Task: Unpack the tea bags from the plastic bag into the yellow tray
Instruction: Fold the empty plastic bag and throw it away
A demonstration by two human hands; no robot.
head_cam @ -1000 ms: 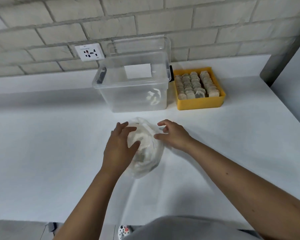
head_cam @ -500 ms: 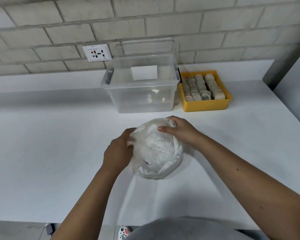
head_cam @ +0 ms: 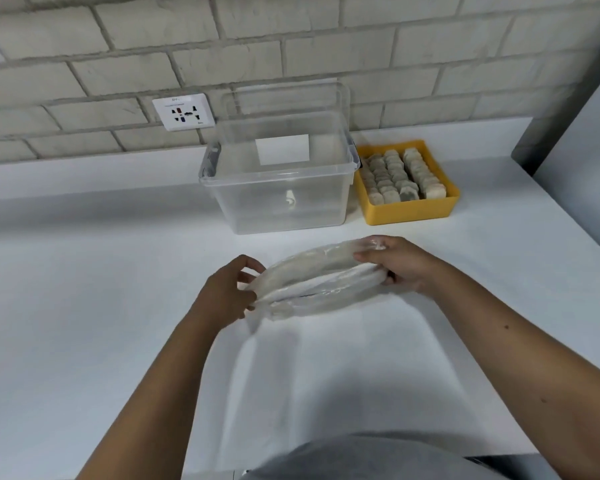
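A clear plastic bag [head_cam: 317, 282] is stretched flat and wide between my two hands, just above the white table. My left hand [head_cam: 227, 289] pinches its left end. Its right end is gripped by my right hand [head_cam: 400, 263]. The bag looks thin and I see no tea bags inside it. The yellow tray [head_cam: 413, 211] stands at the back right, filled with rows of tea bags [head_cam: 395, 176].
A clear open plastic bin [head_cam: 278, 188] stands left of the tray, its lid leaning on the brick wall behind. A wall socket [head_cam: 184, 111] is at the back. The table [head_cam: 84, 306] ends at a grey wall on the right.
The bag was a rounded bundle held between my hands. My hands have moved apart and pulled it out into a long flat shape.
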